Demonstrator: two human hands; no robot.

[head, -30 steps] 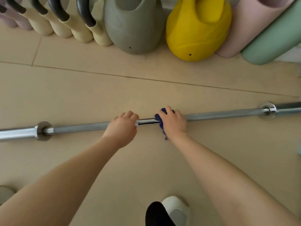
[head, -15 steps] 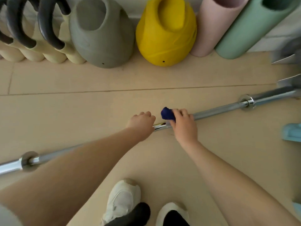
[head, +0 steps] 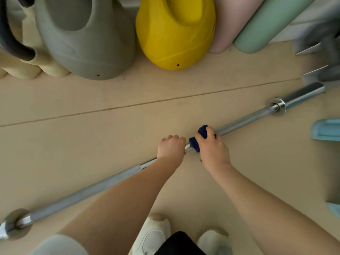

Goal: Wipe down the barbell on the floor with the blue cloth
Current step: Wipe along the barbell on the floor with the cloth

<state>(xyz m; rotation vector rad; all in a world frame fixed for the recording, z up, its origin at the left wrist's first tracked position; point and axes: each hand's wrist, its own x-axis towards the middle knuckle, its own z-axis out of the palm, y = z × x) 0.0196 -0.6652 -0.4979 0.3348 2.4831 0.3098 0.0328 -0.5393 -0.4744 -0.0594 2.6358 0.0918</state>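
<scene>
Wiping is underway at mid-shaft: bar (head: 244, 119) lies flat on floor (head: 92, 137), running diagonally from lower left to upper right, w/ cloth (head: 195, 144) wrapped round it approx. at centre. R hand (head: 213, 150) is clamped over cloth and bar, fingers curled across the top; a thin ring shows on one finger. L hand (head: 172, 147) grips bare shaft just beside the cloth, fingers curled round it, prob. steadying bar against roll. Judged step: stroke phase along the shaft. Next move calls for sliding cloth along the bar toward a collar while L hand keeps it steady, then re-gripping to cover the rest; firm wrap pressure needed so cloth reaches the underside too. Bar: slim round steel, polished at centre, duller grey sections either side (poss. knurled, too blurred to confirm). Chromed collar (head: 276, 105) at far right, thicker sleeve beyond it; second collar (head: 13, 220) lower left. Cloth: dark blue, soft, bunched into a thick roll. Floor: smooth beige panels w/ thin seams. Along the far edge: grey kettlebell (head: 88, 43) and yellow kettlebell (head: 174, 34), matte, rounded; pink and green rollers (head: 261, 24) lean beside them. White shoes (head: 152, 234) at bottom edge.
</scene>
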